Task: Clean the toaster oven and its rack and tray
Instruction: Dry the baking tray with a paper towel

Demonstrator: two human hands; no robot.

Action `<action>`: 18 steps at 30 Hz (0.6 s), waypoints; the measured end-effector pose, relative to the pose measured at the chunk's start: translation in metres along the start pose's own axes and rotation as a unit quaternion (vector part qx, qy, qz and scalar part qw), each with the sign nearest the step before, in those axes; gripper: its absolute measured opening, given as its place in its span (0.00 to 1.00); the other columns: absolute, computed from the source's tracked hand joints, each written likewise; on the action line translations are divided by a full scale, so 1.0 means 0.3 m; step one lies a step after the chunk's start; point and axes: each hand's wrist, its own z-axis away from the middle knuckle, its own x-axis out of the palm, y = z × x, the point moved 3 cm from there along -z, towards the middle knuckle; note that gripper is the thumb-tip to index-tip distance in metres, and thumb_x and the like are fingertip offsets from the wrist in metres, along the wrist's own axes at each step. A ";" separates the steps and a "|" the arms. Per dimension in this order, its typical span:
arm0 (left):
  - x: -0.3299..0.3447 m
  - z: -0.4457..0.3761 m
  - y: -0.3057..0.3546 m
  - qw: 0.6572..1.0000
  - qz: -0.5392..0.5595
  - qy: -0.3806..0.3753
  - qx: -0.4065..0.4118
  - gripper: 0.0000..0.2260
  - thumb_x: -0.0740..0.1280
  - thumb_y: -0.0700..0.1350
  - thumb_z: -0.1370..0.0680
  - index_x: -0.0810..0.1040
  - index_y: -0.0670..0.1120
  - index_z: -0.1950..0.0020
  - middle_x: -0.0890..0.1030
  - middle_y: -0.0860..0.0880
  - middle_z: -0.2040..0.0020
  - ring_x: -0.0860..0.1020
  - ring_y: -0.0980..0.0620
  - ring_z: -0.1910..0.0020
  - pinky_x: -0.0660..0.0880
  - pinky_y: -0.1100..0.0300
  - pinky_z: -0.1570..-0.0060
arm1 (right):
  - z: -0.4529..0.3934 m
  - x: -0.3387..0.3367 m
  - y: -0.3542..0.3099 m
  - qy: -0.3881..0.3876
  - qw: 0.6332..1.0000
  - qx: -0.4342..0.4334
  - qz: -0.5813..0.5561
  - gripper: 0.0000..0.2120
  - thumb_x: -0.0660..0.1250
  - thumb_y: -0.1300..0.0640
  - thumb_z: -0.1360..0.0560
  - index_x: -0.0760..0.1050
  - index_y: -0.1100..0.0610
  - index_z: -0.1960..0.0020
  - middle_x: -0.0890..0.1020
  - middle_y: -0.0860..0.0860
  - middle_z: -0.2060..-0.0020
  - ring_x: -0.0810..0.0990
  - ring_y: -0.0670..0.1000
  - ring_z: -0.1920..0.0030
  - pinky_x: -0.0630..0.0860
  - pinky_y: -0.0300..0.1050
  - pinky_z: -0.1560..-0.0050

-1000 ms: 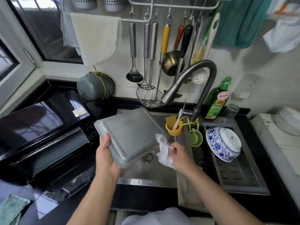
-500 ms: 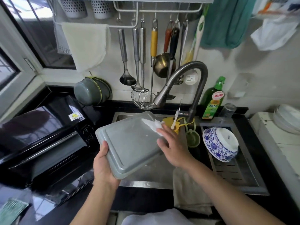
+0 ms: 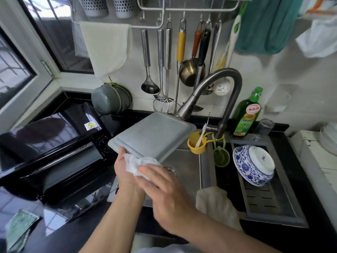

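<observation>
The tray (image 3: 153, 136) is dull grey metal, flipped bottom-up and tilted over the sink (image 3: 184, 167), right by the black toaster oven (image 3: 54, 154). Left hand (image 3: 124, 167) grips its near edge. Right hand (image 3: 164, 190) presses a crumpled white wipe (image 3: 136, 163) onto that edge, fingers mostly straight. Yellow cup (image 3: 194, 145) on the faucet holds a toothbrush (image 3: 200, 136); a blue-and-white bowl (image 3: 253, 165) sits upside down in the drain rack (image 3: 264, 199).

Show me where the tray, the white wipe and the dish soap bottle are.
tray (image 3: 153, 136): head view, middle of its flat grey underside.
white wipe (image 3: 135, 164): head view, crumpled middle, at the tray's near edge.
dish soap bottle (image 3: 245, 115): head view, green body above the label.
</observation>
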 end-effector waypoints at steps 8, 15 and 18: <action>-0.042 0.086 0.008 0.999 -0.008 0.019 0.050 0.19 0.58 0.55 0.14 0.79 0.45 0.33 0.86 0.42 0.41 0.86 0.40 0.46 0.79 0.39 0.44 | 0.005 -0.150 0.442 0.131 0.941 0.311 0.033 0.21 0.59 0.69 0.21 0.75 0.57 0.31 0.69 0.49 0.26 0.69 0.50 0.27 0.69 0.44 0.28; -0.099 0.106 -0.067 0.997 -0.070 -0.014 -0.006 0.27 0.57 0.60 0.16 0.88 0.41 0.45 0.85 0.37 0.45 0.86 0.40 0.50 0.84 0.42 0.50 | 0.037 0.016 0.149 -0.055 0.995 0.079 0.031 0.24 0.56 0.48 0.17 0.67 0.56 0.25 0.64 0.54 0.23 0.56 0.51 0.22 0.50 0.49 0.21; -0.120 0.096 -0.074 0.998 -0.046 -0.026 -0.027 0.26 0.59 0.59 0.16 0.86 0.39 0.47 0.85 0.39 0.50 0.86 0.42 0.53 0.84 0.47 0.49 | 0.013 0.041 0.108 -0.161 0.985 -0.026 0.048 0.28 0.46 0.41 0.16 0.58 0.54 0.21 0.55 0.51 0.20 0.48 0.51 0.20 0.43 0.49 0.21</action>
